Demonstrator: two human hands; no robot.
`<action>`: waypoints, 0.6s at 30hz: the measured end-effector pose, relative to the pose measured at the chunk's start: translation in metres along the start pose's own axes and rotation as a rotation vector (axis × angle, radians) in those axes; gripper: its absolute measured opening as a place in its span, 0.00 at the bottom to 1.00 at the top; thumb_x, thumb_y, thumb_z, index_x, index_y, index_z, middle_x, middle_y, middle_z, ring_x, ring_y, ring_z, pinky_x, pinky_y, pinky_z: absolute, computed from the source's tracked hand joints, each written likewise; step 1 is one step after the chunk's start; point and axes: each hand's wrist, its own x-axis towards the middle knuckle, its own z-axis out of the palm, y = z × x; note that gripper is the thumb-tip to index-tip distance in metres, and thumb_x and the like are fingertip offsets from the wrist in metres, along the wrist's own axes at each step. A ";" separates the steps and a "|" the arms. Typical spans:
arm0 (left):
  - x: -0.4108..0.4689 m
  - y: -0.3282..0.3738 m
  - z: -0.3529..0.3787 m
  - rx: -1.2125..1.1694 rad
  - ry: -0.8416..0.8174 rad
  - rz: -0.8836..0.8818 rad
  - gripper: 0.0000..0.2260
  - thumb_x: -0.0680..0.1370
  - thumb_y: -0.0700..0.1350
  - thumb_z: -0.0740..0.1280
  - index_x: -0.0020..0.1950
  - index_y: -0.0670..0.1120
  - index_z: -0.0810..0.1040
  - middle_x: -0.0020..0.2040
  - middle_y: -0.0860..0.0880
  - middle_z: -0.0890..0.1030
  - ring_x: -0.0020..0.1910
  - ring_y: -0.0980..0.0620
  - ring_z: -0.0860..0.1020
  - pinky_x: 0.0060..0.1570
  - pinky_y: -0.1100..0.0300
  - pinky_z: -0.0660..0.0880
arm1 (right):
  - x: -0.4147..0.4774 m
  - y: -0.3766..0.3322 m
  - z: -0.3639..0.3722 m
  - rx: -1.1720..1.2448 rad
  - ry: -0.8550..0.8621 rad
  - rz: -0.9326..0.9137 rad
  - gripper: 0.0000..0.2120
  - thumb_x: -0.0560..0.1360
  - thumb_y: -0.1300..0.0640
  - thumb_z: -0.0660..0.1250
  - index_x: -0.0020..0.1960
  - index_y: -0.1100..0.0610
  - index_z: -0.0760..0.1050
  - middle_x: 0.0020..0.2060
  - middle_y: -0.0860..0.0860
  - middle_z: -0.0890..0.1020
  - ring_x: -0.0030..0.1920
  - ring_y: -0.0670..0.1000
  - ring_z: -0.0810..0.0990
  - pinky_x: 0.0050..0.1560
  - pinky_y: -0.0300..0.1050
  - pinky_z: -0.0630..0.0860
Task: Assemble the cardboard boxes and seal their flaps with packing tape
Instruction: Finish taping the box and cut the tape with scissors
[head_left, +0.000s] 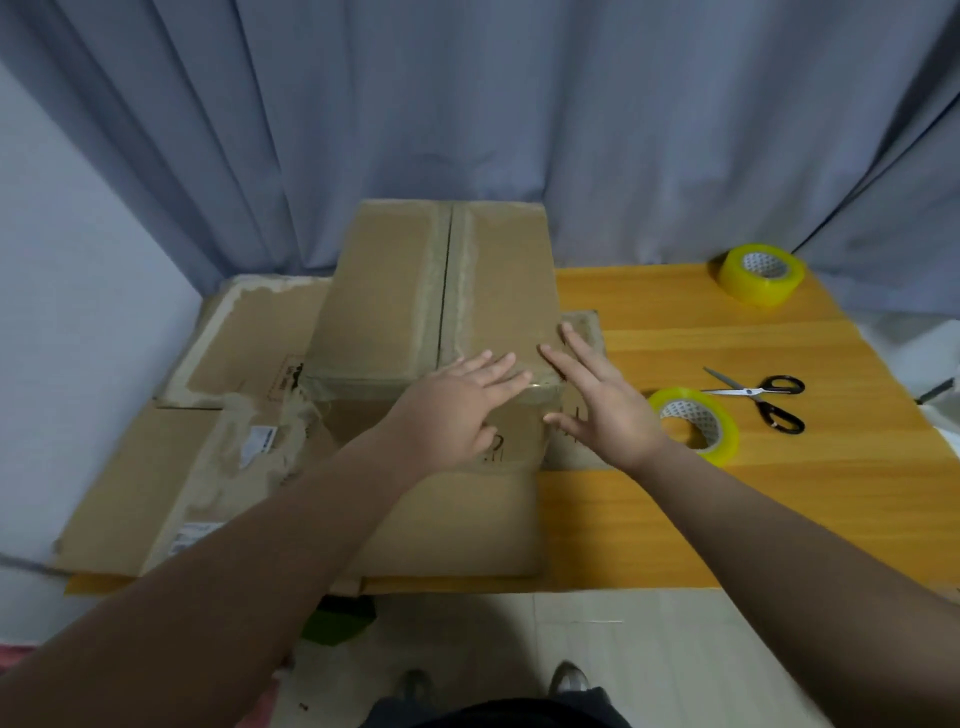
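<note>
An assembled cardboard box (395, 301) stands on flattened cardboard in the middle of the table, its top flaps closed with a dark seam running down the centre. My left hand (457, 410) lies flat with spread fingers over the box's near right top edge and front face. My right hand (597, 400) rests at the box's near right corner, fingers spread, thumb against the front face. Neither hand holds anything. A yellow tape roll (701, 423) lies right behind my right wrist. A second yellow tape roll (761, 273) sits at the far right of the table.
Black-handled scissors (763, 397) lie on the orange wooden table (779, 493) to the right. Several flattened cardboard sheets (156, 499) cover the table's left half. Grey curtains (519, 104) hang behind. My shoes (569, 678) show on the pale floor below.
</note>
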 end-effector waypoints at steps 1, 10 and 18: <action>0.001 -0.002 0.001 -0.011 0.003 0.002 0.31 0.80 0.49 0.61 0.78 0.55 0.48 0.78 0.53 0.48 0.77 0.52 0.49 0.73 0.58 0.49 | 0.002 -0.002 0.005 -0.015 -0.003 -0.010 0.39 0.69 0.55 0.75 0.75 0.53 0.61 0.77 0.53 0.55 0.75 0.54 0.57 0.70 0.49 0.62; 0.001 -0.015 0.009 0.000 0.043 0.072 0.33 0.80 0.51 0.61 0.79 0.51 0.46 0.78 0.54 0.46 0.77 0.55 0.47 0.68 0.66 0.39 | 0.009 -0.009 0.006 -0.207 0.248 -0.281 0.17 0.77 0.58 0.62 0.62 0.64 0.77 0.60 0.61 0.79 0.62 0.60 0.77 0.64 0.55 0.72; -0.020 -0.029 0.022 0.083 0.098 0.032 0.34 0.80 0.50 0.62 0.78 0.51 0.43 0.78 0.52 0.46 0.77 0.53 0.47 0.72 0.60 0.38 | 0.004 -0.023 -0.001 -0.338 0.188 -0.209 0.20 0.77 0.53 0.64 0.62 0.65 0.76 0.60 0.62 0.79 0.61 0.60 0.78 0.60 0.53 0.74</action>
